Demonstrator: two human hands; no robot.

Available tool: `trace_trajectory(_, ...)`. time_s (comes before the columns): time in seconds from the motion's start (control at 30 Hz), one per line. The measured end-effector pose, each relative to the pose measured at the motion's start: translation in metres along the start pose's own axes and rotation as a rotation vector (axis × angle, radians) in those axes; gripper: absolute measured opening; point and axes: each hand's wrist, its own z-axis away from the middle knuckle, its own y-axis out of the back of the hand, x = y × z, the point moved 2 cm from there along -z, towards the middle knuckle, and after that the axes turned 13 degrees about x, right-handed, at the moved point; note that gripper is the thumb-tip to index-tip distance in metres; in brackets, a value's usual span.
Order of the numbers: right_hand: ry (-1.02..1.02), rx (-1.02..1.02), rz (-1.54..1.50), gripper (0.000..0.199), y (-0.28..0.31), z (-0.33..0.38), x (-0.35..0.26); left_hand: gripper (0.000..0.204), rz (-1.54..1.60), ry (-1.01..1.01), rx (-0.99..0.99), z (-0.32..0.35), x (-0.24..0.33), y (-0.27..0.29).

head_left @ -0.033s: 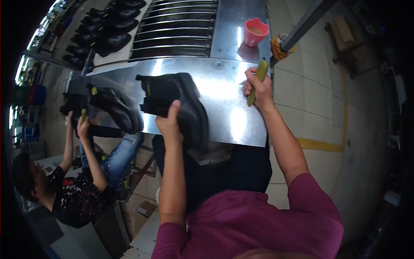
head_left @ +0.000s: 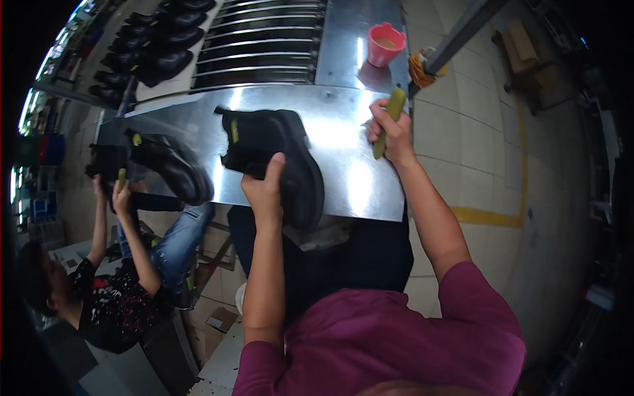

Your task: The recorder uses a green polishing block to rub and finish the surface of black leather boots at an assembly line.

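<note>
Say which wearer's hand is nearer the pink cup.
Right. The right hand, gripping a green stick, is below the pink cup in frame; the left hand, holding a black boot, is farther down-left.

Footwear workshop or factory floor, prob. a production line. Shiny sheet-metal worktable [head_left: 350,155] w/ a row of metal bars [head_left: 257,45] set just beyond it. Many black boots [head_left: 162,66] in rows, upper L; a single boot [head_left: 300,158] is held over the table. Co-worker [head_left: 122,300] sits at L, also handling dark footwear. To R, pale tiled floor [head_left: 456,145] w/ yellow marking line [head_left: 492,216] & a low cart [head_left: 522,56] in bkgd. Bright lights [head_left: 28,109] along far L edge, blurred.
</note>
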Motion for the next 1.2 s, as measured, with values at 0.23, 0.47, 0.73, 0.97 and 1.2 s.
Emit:
trace_trajectory(0.23, 0.003, 0.000, -0.006, 0.024, -0.010, 0.002, 0.001, 0.067, -0.590, -0.483, -0.274, 0.026, 0.014, -0.052)
trace_trajectory(0.47, 0.030, 0.065, 0.100, 0.024, 0.016, 0.004, -0.009, 0.062, -0.558, -0.876, 0.418, -0.083, 0.022, 0.043)
trace_trajectory(0.73, 0.010, -0.002, 0.072, 0.022, -0.007, 0.004, -0.004, 0.073, -0.839, -0.330, 0.466, -0.225, 0.011, 0.171)
trace_trajectory(0.97, 0.032, -0.022, 0.087, 0.024, -0.010, 0.000, 0.003, 0.056, -0.741, -0.378, 0.038, -0.118, 0.002, 0.065)
trace_trajectory(1.2, 0.019, -0.031, 0.116, 0.023, -0.007, 0.003, -0.001, 0.077, -0.500, -1.051, -0.090, 0.006, 0.031, 0.005)
